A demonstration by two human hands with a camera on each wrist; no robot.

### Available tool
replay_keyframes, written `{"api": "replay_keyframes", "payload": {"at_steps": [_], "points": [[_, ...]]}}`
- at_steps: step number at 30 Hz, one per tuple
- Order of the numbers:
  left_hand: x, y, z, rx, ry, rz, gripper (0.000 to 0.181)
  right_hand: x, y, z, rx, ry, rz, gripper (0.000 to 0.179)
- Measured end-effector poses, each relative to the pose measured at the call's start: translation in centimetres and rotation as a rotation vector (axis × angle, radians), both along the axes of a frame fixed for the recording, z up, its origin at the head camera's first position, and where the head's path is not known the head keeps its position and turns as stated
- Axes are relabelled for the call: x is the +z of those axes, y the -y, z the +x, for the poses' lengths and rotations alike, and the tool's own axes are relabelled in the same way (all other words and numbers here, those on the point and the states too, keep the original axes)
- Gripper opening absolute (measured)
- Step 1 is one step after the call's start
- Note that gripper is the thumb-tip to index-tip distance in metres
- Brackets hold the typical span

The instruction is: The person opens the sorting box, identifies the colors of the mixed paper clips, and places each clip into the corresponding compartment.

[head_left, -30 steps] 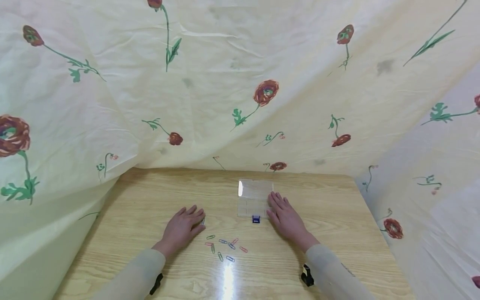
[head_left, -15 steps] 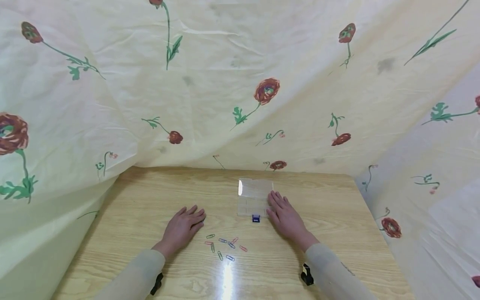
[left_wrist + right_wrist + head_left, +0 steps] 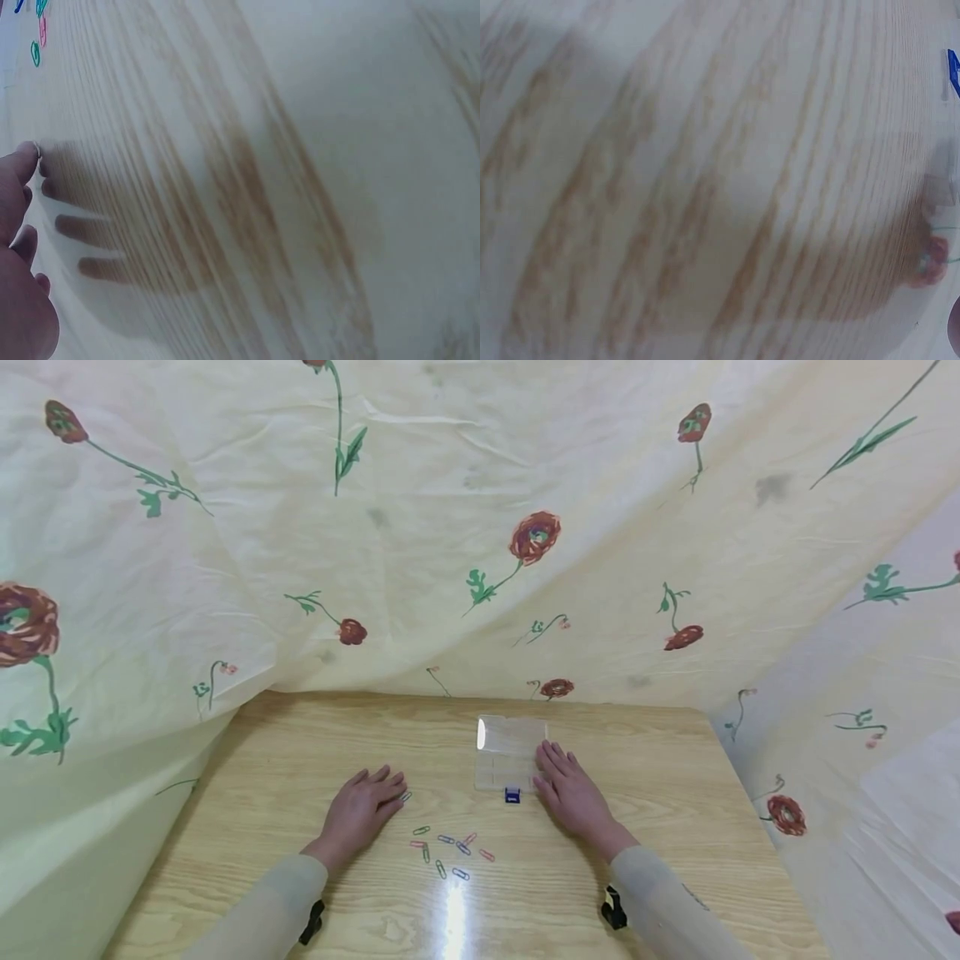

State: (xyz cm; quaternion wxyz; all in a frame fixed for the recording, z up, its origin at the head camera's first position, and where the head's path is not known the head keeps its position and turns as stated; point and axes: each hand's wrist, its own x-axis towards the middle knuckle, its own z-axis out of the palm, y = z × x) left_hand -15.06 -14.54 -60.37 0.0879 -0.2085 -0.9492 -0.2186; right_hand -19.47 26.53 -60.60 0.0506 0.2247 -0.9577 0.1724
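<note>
Near the middle of the table, my left hand [image 3: 358, 812] pinches a small paper clip [image 3: 406, 796] at its thumb and index fingertips. Its colour is hard to tell. In the left wrist view the hand [image 3: 19, 247] shows at the left edge, with a thin pale edge at the fingertip. A clear plastic compartment box [image 3: 495, 768] with a blue latch [image 3: 512, 795] lies with its lid raised at the back. My right hand [image 3: 573, 797] rests against the box's right side, fingers extended. Several green, blue and pink paper clips [image 3: 461, 874] lie scattered between the hands.
The wooden table [image 3: 300, 727] ends at a flowered curtain [image 3: 420, 560] behind and at both sides. A bright light reflection lies on the table at the front. Both sleeves [image 3: 667, 902] reach in from the front.
My left hand has shifted slightly left, and the paper clip at its fingertips shows at a different tilt. The right hand, box and loose clips stay in place.
</note>
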Motion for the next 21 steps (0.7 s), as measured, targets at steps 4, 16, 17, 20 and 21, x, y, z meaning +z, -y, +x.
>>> {"api": "replay_keyframes", "payload": {"at_steps": [4,16,17,20,21], "points": [[-0.19,-0.05,0.0,0.009,-0.014,0.001,0.031,-0.02,0.04,0.13,-0.004,0.001,0.005,0.062],[-0.29,-0.43,-0.06,0.023,-0.04,0.022,0.023,-0.43,0.0,0.15,0.001,-0.036,0.004,0.061],[-0.28,-0.46,-0.05,0.025,-0.038,0.025,0.023,-0.46,-0.02,0.16,0.001,-0.042,0.001,0.061],[-0.27,-0.57,-0.04,0.032,-0.029,0.035,0.022,-0.5,-0.03,0.19,0.005,-0.054,0.0,0.061],[-0.26,-0.6,-0.03,0.035,-0.023,0.04,0.022,-0.49,-0.03,0.2,0.005,-0.054,0.002,0.061]]}}
